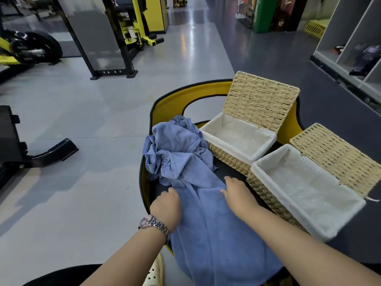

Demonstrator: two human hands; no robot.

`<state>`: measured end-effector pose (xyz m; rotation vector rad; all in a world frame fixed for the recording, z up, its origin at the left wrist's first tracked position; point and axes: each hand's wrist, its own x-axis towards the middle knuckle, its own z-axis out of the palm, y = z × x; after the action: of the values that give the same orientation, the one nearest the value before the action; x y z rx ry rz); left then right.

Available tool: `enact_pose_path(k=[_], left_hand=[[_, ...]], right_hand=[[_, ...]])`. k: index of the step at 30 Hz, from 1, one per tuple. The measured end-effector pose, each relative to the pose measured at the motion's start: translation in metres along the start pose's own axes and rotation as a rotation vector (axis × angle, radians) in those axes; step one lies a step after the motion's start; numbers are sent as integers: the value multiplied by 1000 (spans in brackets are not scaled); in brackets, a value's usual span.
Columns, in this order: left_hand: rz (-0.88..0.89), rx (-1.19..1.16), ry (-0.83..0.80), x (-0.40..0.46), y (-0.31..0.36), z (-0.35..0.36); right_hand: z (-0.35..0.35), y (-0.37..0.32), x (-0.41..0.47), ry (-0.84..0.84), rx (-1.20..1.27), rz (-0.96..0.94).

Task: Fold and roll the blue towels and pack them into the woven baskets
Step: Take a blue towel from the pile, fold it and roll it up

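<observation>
Between my hands [203,198] the blue towel [214,228] ran near-to-far; left hand [167,205] and right hand [237,193] both pinched its far edge, woven baskets [233,159] right.

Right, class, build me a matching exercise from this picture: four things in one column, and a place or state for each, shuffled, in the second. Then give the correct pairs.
Column 1
1. far basket
2. crumpled towels
3. spread towel
4. wristwatch

Column 2
A. lying flat under both hands
B. worn on the left wrist
C. lid open, white lining, nothing inside
D. heaped to the left of the baskets

Pairs: 1-C, 2-D, 3-A, 4-B

The left hand and right hand both rest on the spread towel.
</observation>
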<state>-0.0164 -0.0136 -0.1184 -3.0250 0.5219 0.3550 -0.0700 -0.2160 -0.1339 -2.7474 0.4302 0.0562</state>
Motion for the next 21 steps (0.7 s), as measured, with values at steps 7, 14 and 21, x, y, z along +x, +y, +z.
enact_pose_path(k=[7, 14, 21], left_hand=[[48, -156, -102, 4, -7, 4], [170, -530, 77, -17, 4, -26], [128, -707, 292, -59, -10, -92]], right_hand=[[6, 14, -12, -105, 144, -30], [-19, 18, -34, 96, 144, -226], [-101, 0, -76, 226, 390, -252]])
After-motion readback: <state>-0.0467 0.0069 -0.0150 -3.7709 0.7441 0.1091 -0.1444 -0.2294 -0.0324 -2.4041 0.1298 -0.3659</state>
